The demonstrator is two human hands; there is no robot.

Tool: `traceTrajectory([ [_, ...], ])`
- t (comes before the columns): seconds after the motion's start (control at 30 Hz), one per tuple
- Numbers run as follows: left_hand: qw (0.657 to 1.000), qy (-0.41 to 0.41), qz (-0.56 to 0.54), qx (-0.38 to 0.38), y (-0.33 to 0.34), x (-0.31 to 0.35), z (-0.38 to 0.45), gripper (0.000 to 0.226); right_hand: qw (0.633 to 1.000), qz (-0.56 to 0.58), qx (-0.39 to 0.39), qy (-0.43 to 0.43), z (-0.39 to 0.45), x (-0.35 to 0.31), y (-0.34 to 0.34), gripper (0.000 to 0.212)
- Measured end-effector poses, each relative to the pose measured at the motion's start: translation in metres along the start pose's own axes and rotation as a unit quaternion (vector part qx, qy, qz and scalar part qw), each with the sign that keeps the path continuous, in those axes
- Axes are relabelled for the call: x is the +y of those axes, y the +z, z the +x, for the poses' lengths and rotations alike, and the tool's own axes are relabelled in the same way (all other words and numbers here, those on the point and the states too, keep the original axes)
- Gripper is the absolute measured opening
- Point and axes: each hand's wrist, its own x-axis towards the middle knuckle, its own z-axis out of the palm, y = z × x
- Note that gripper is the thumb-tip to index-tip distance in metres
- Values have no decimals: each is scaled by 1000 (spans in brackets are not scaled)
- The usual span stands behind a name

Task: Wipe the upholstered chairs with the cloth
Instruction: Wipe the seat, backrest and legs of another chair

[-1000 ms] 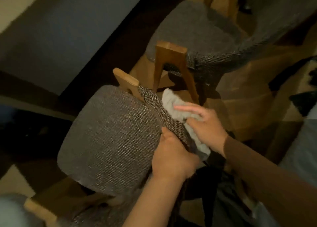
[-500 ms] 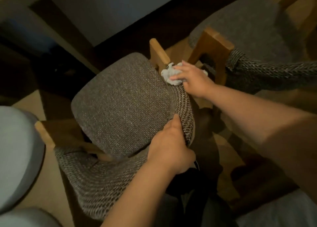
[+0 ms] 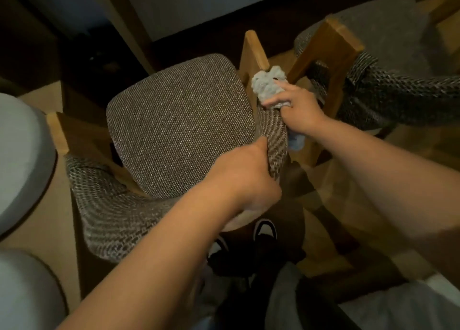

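Wiping of the near chair's woven backrest (image 3: 273,135) is underway: our right hand (image 3: 297,113) grips the cloth (image 3: 267,83), our left hand (image 3: 245,172) clutches the rim. Next, we sweep along it.

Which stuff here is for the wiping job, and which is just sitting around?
For the job:
- cloth, gripped by the right hand
- near chair, its woven back gripped by the left hand
- second chair

Just around:
- pale rounded seats
- shoes
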Motion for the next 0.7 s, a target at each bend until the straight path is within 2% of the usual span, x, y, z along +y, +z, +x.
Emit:
traceTrajectory([
  [0.07, 999, 10, -1, 43, -1, 1, 1, 66, 997, 71, 19, 20, -6, 6, 2, 49],
  [0.17, 988, 56, 28, 142, 11, -2, -1, 22, 976, 211, 52, 20, -30, 18, 17, 55],
  [0.27, 959, 69, 75, 264, 24, 1, -10, 30, 941, 334, 51, 8, -64, 32, 33, 61],
  [0.3, 935, 79, 112, 327, 31, 2, -13, 24, 920, 390, 34, 11, -80, 35, 38, 66],
  [0.37, 865, 84, 216, 445, 59, 2, -18, 20, 885, 464, -18, 40, -119, 44, 54, 72],
  [0.4, 828, 64, 265, 489, 79, 1, -19, 27, 884, 464, -36, 54, -138, 50, 61, 70],
  [0.43, 803, 37, 294, 516, 99, -1, -19, 43, 891, 447, -42, 69, -158, 54, 65, 68],
  [0.47, 796, 29, 308, 520, 119, -3, -23, 60, 900, 425, -43, 85, -176, 57, 66, 65],
  [0.5, 812, 36, 320, 487, 138, -6, -29, 73, 904, 410, -39, 111, -192, 60, 62, 63],
  [0.53, 844, 54, 321, 425, 156, -11, -35, 81, 907, 394, -26, 146, -204, 64, 57, 62],
  [0.6, 937, 59, 205, 277, 180, -28, -47, 91, 893, 395, 5, 218, -218, 78, 45, 56],
  [0.63, 965, 44, 141, 217, 186, -36, -52, 94, 882, 406, 20, 239, -219, 85, 39, 51],
  [0.7, 972, 34, 100, 212, 193, -50, -51, 85, 865, 428, 59, 255, -207, 100, 32, 39],
])
